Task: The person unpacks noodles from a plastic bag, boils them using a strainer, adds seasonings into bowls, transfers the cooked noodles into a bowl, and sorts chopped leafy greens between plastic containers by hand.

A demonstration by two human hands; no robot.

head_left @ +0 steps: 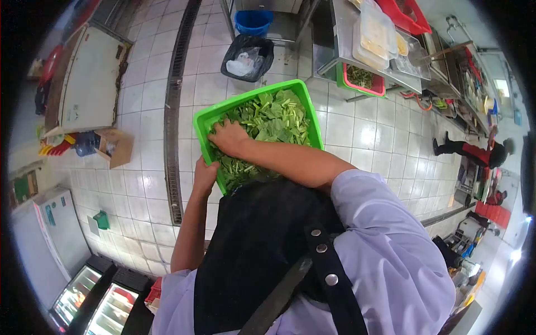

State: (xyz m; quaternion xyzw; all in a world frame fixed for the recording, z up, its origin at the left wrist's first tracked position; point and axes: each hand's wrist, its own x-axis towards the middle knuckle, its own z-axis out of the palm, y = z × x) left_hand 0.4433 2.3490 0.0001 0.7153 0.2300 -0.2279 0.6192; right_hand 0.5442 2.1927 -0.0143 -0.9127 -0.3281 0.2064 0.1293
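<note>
A bright green plastic crate [314,120] full of chopped leafy greens [279,120] is in front of my body. My left hand [205,176] grips the crate's near left side, thumb over the rim. Reaching across, my right hand [230,138] lies on the greens at the left end of the crate, its fingers apart and the tips partly among the leaves. My black apron hides part of the crate's near edge.
Beyond the crate stand a black-lined bin [247,58] and a blue bucket [253,22]. A steel table [340,33] at upper right holds plastic containers [375,34]; a red-and-green crate [360,81] sits below. A drain grate [173,111] crosses the tiled floor. Another person [474,151] stands far right.
</note>
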